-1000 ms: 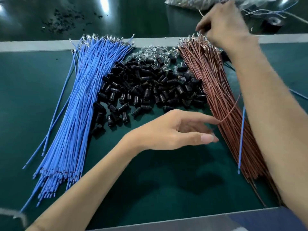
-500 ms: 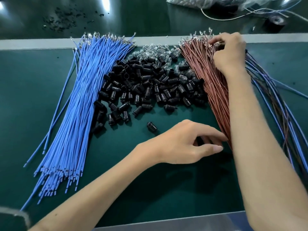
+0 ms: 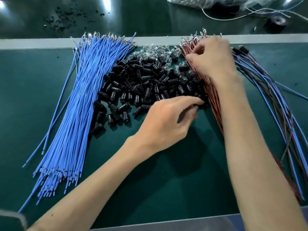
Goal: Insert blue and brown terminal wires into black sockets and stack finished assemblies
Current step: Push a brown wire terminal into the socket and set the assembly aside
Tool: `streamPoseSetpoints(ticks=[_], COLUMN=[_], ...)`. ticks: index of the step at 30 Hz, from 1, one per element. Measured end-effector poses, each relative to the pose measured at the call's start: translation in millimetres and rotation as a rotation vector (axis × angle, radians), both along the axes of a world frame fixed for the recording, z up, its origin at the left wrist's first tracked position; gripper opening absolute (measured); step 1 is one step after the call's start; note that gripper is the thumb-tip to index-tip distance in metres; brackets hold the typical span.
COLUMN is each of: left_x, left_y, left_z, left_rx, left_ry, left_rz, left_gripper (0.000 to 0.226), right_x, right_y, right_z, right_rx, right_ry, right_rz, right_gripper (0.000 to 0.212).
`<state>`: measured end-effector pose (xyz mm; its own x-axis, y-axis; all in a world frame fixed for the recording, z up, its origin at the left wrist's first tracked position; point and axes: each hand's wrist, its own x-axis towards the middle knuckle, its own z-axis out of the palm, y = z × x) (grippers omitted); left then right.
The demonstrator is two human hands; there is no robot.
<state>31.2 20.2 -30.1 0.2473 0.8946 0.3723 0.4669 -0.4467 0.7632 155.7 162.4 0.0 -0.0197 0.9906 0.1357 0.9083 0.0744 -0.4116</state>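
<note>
While blue wires (image 3: 71,105) lie fanned at left on the green mat (image 3: 30,97), left hand (image 3: 168,120) at the near right edge of the black sockets (image 3: 141,80), fingertips (image 3: 199,101) bunched together – grip unclear, right hand (image 3: 211,59) pinching brown wires (image 3: 212,100) at their far ends, blurred, finished assemblies (image 3: 275,100) just right

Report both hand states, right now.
Left hand: fingertips in the pile of black plastic sockets; whether it holds one cannot be told.
Right hand: closed, pinching thin brown terminal wires near their metal tips.
</note>
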Motion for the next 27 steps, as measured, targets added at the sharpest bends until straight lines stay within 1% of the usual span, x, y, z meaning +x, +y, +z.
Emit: streamPoseSetpoints(ticks=[2,4,7,10,12,14,16,19,22,24,27], left_x=[-5.3,-12.3,-24.2,-32.9,-34.1,-33.3,-32.8,-33.8,-34.4,-34.5,-35.7], left_y=[4.6,10.1,17.9,22.5,24.0,24.9,25.2,26.1,27.3,27.3,27.8], left_z=[2.3,4.5,5.7,3.3,1.1,-1.3,-2.8,-2.6,-2.8,-3.2,-3.3], left_rx=[0.095,0.138,0.116,0.085,0.081,0.089,0.095,0.102,0.099,0.092,0.086], left_ry=[0.051,0.103,0.179,0.225,0.249,0.285,0.317,0.335,0.343,0.349,0.353], left_rz=[0.128,0.224,0.324,0.379,0.393,0.397,0.401,0.41,0.413,0.409,0.406], left_gripper=[0.022,0.02,0.019,0.019,0.019,0.02,0.02,0.021,0.021,0.022,0.023], right_x=[-11.0,-17.5,-18.6,-19.0,-22.3,-26.0,-26.8,-25.4,-27.8,-29.9,-31.3], right_y=[-6.5,-10.9,-13.8,-15.9,-17.0,-17.2,-17.6,-18.3,-21.4,-25.1,-34.1], right_z=[-4.8,-9.5,-11.6,-9.9,-8.6,-9.9,-11.4,-11.6,-8.3,-7.0,-7.8], right_rx=[-0.083,-0.09,-0.064,0.063,0.066,-0.041,-0.105,-0.092,-0.106,-0.105,-0.056], right_ry=[-0.051,-0.073,-0.057,0.008,0.031,0.003,-0.001,0.057,0.023,0.006,0.019], right_rz=[0.071,0.091,0.113,0.155,0.204,0.275,0.296,0.294,0.318,0.326,0.334], right_gripper=[0.024,0.027,0.022,0.022,0.025,0.026,0.026,0.019,0.016,0.017,0.025])
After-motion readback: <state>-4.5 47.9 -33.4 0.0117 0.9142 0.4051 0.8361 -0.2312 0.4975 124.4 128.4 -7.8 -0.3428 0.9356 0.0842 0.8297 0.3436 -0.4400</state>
